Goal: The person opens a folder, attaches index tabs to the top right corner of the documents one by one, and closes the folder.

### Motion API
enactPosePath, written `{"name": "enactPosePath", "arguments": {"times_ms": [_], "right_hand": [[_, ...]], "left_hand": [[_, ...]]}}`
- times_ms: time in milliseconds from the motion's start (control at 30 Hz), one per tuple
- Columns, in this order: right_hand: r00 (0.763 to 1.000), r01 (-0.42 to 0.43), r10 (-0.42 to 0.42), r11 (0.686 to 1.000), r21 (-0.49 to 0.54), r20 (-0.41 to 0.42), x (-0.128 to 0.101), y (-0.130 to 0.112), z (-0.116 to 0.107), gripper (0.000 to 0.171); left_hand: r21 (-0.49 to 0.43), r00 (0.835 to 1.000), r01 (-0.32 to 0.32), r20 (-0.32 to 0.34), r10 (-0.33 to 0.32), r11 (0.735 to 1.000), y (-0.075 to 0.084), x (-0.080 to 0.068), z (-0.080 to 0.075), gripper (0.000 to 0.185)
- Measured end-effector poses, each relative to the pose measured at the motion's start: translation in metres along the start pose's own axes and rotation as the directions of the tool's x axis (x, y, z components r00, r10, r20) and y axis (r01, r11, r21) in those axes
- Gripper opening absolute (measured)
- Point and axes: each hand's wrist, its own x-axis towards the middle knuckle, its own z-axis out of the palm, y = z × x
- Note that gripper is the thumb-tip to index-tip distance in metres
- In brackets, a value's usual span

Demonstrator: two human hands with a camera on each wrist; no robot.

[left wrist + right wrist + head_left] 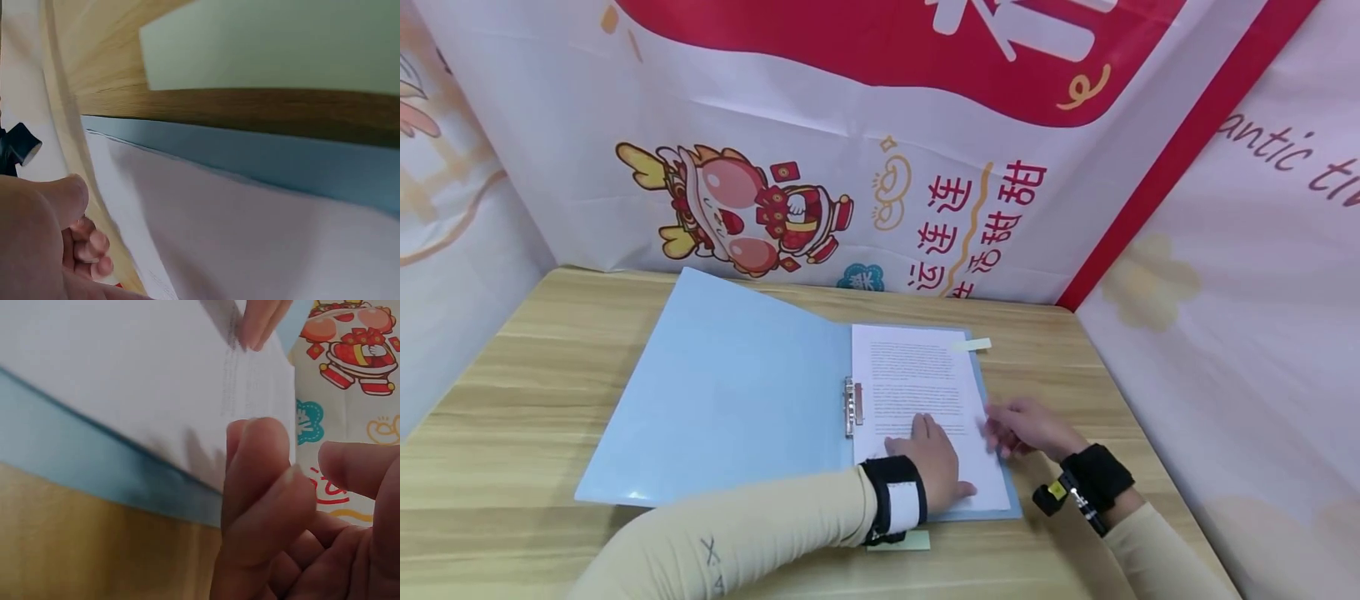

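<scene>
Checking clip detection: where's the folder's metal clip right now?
In the head view the metal clip sits at the spine of the open blue folder, on the printed sheet's left edge, just up-left of the left hand.

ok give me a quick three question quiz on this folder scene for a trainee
1. True or false: the blue folder lies open on the wooden table.
2. Which hand presses flat on the printed page? A left hand B right hand
3. What sticks out past the page's top right corner?

Key
1. true
2. A
3. a pale yellow sticky tab
</scene>
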Motion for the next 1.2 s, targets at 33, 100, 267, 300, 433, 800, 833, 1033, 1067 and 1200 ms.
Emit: {"name": "enactPosePath", "arguments": {"times_ms": [33,100,267,300,433,800,833,1033,1067,1200], "right_hand": [[1.0,-0.001,0.001,1.0,0.0,0.006,0.0,0.002,0.001,0.048],[1.0,-0.011,0.011,1.0,0.003,0.008,0.0,0.007,0.003,0.047],[0.999,-0.039,0.039,0.999,-0.004,-0.021,0.003,0.019,0.007,0.044],[0.999,-0.043,0.042,0.999,-0.007,-0.03,0.003,0.02,0.008,0.043],[0.997,-0.056,0.054,0.998,-0.023,-0.059,0.003,0.021,0.01,0.041],[0.99,-0.101,0.091,0.991,-0.088,-0.108,0.0,0.017,0.012,0.04],[0.989,-0.103,0.093,0.991,-0.091,-0.113,0.0,0.018,0.012,0.04],[0.985,-0.125,0.107,0.985,-0.123,-0.138,-0.002,0.018,0.011,0.04],[0.985,-0.125,0.107,0.983,-0.132,-0.138,-0.002,0.019,0.011,0.041],[0.987,-0.112,0.094,0.983,-0.146,-0.127,-0.004,0.019,0.01,0.04]], "left_hand": [[-0.006,1.0,0.005,-0.004,-0.005,1.0,-0.001,0.001,0.002,0.099],[-0.006,1.0,0.015,-0.018,-0.015,1.0,-0.003,0.003,0.006,0.101],[0.05,0.998,0.003,-0.055,-0.001,0.999,-0.004,0.002,0.009,0.106],[0.063,0.998,-0.002,-0.061,0.006,0.998,-0.004,0.002,0.009,0.107],[0.117,0.995,0.005,-0.102,0.007,0.993,-0.001,0.005,0.017,0.112],[0.168,0.989,0.011,-0.148,0.014,0.986,-0.001,0.013,0.033,0.117],[0.169,0.989,0.01,-0.145,0.015,0.986,-0.001,0.013,0.033,0.116],[0.191,0.99,0.011,-0.137,0.015,0.982,-0.001,0.017,0.035,0.112],[0.191,0.99,0.012,-0.139,0.015,0.982,-0.001,0.017,0.035,0.112],[0.176,0.989,0.017,-0.15,0.01,0.984,-0.001,0.017,0.035,0.113]]}}
